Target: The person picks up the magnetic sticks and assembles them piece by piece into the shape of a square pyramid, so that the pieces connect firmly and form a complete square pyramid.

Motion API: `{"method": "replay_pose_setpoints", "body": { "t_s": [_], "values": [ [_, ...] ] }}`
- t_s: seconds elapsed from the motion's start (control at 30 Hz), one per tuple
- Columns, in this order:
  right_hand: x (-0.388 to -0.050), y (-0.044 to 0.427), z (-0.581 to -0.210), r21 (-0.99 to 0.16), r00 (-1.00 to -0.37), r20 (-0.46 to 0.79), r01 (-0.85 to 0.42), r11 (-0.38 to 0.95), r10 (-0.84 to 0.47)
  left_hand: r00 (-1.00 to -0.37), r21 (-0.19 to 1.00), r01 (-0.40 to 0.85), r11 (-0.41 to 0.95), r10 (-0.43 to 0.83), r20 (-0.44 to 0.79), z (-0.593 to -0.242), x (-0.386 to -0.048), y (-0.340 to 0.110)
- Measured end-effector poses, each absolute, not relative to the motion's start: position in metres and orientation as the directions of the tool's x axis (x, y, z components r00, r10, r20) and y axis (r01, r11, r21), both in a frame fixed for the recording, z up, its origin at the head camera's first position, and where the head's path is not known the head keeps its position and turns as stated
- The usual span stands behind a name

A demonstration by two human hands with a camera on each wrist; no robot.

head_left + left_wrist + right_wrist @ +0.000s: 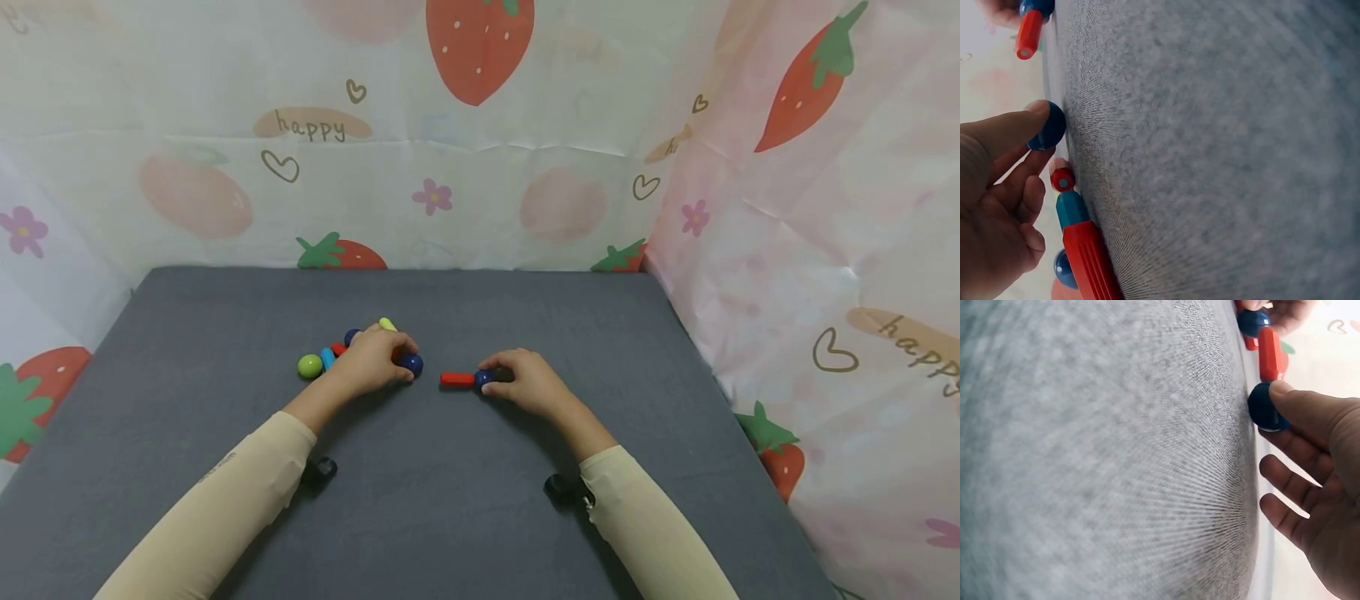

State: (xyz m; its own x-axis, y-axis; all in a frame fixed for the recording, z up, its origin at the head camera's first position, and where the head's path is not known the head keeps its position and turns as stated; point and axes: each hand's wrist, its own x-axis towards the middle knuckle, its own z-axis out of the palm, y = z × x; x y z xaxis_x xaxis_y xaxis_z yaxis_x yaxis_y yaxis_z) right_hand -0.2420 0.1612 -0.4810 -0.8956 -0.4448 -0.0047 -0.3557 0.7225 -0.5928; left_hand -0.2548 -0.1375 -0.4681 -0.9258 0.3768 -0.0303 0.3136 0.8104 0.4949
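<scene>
My left hand [369, 360] pinches a dark blue ball [1051, 130] between thumb and fingertips, close to the grey cloth. To its right, my right hand [531, 383] holds another blue ball [1264, 407] with thumb and forefinger, the other fingers spread loosely. From this second ball a red rod [457, 379] sticks out leftward, its free end pointing at the left hand's ball; a gap parts them. Beside and below the left hand in its wrist view lie a teal rod [1072, 209], a grooved red rod [1090, 259] and a third blue ball [1065, 271].
Left of the left hand sit a lime-green ball [310, 367] and a light blue rod [327, 358]. A yellow-green piece [387, 324] shows behind that hand, which partly hides the cluster. Printed curtains [480, 208] edge the grey tabletop [435, 500] at the back and sides.
</scene>
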Motion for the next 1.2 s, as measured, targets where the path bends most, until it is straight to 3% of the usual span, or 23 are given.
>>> {"method": "replay_pose_setpoints", "body": {
  "t_s": [0.63,1.2],
  "values": [
    [-0.240,0.157,-0.480,-0.607,-0.907,-0.021,-0.322,0.726,-0.420,-0.918,0.497,0.328,0.803,0.396,-0.034,-0.468,-0.242,-0.123],
    [-0.243,0.156,-0.480,-0.554,-0.890,-0.005,-0.376,0.743,-0.455,-0.913,0.470,0.330,0.819,0.404,-0.063,-0.469,-0.233,-0.110]
  ]
}}
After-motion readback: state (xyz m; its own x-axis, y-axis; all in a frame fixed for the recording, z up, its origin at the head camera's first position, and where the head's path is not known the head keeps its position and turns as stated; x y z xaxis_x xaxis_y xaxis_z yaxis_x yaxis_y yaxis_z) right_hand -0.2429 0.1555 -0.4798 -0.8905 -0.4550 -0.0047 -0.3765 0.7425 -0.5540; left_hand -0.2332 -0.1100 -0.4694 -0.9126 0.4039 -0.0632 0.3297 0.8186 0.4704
